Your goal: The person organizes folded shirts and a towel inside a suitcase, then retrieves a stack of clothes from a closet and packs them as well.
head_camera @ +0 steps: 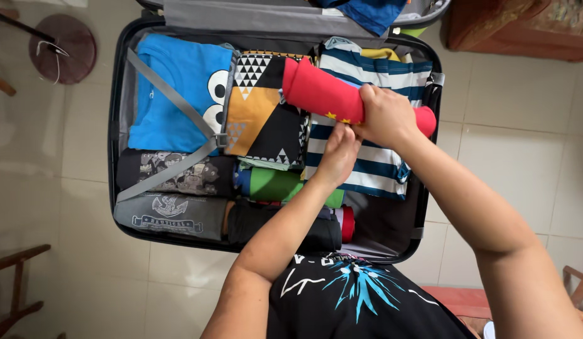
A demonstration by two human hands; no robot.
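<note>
Red roll (323, 94) (gripped, right hand (386, 116)) over packed suitcase (115, 125).

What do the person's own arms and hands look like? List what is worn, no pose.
Both arms are bare from the upper arm down: no sleeves reach the forearms. The left hand and right hand wear no gloves, and no rings, watch or bracelet show. The person wears a black T-shirt with a blue and white burst print.

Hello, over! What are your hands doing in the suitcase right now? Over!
Right hand gripping red rolled cloth. Left hand beneath it, on the striped shirt. Suitcase open, nearly full of folded clothes; nothing blocking.
</note>
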